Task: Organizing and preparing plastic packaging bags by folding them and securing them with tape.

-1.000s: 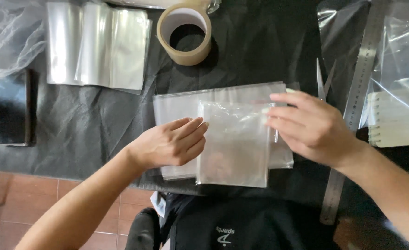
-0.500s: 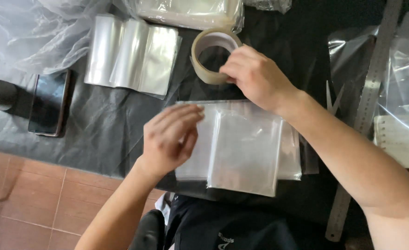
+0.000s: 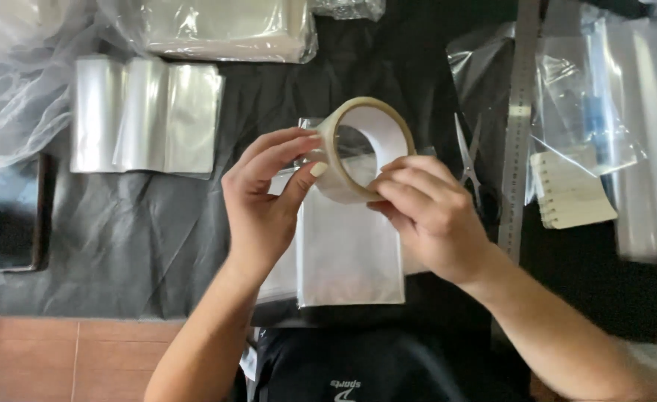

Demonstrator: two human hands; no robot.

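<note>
A roll of clear tape is held up between both hands above a stack of clear plastic bags on the black cloth. My left hand grips the roll's left rim with thumb and fingers. My right hand pinches the roll's lower right edge with its fingertips. The bags lie flat under the hands, partly hidden by them.
A pile of folded clear sleeves lies at the upper left, a wrapped pack behind it. Scissors and a metal ruler lie to the right, next to a small notepad. A dark phone sits far left.
My right hand reached to the tape roll at the back and brought it over the bags. My left hand left the bags and took hold of the roll too.
</note>
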